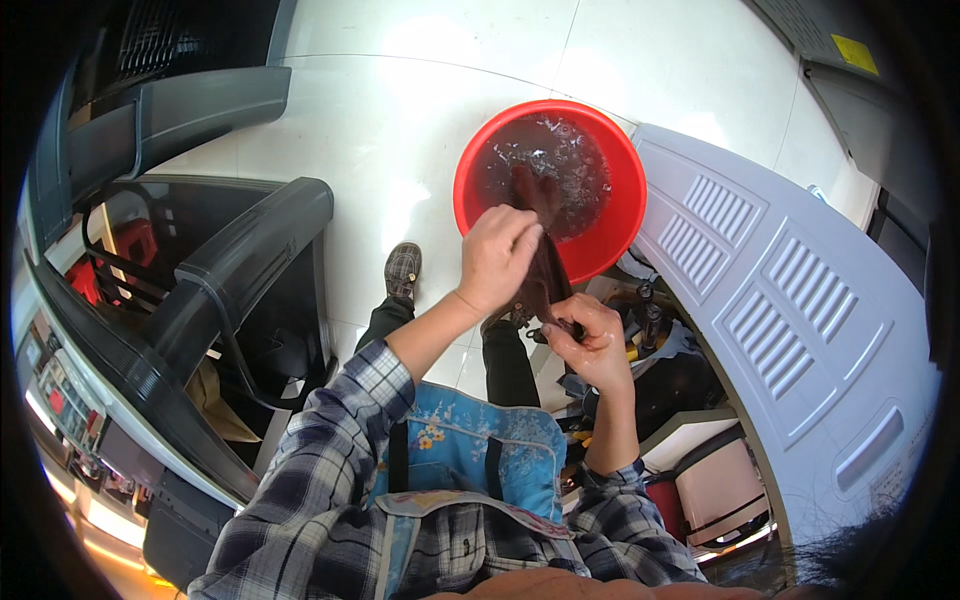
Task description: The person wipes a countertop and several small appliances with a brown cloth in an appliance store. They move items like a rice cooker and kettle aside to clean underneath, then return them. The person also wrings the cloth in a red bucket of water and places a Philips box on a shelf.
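Note:
A dark brown wet cloth [546,272] is stretched between my two hands at the near rim of a red basin [622,195]. My left hand [497,258] is closed on the cloth's upper part, over the basin's near left rim. My right hand [590,345], wet, pinches its lower end just outside the basin. The cloth's far end hangs down into the basin. Dark, murky water [570,160] with bubbles fills much of the basin.
A large grey vented panel [790,280] leans at the right, beside the basin. Tools and a dark bag [680,375] lie near my right forearm. Black machine frames [250,250] stand on the left. My shod foot [403,268] rests on the white tiled floor [360,130].

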